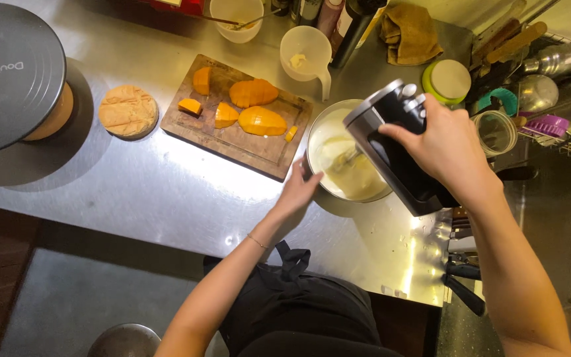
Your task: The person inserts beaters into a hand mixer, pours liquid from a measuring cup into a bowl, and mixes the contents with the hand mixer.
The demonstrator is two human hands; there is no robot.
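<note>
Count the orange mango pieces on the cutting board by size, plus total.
Large scored halves: 2
Medium chunks: 2
Small bits: 2
Total: 6, all on the wooden cutting board

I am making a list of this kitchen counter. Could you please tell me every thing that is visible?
mixing bowl: 1, metal, holds pale cream, counter centre
hand mixer: 1, black, over bowl
cutting board: 1, brown wood, left of bowl
mango pieces: several, orange, on board
round cake: 1, tan, left of board
measuring jug: 1, white, behind bowl
cloth: 1, mustard, far edge
left hand: 1, on bowl rim
right hand: 1, grips mixer
</note>
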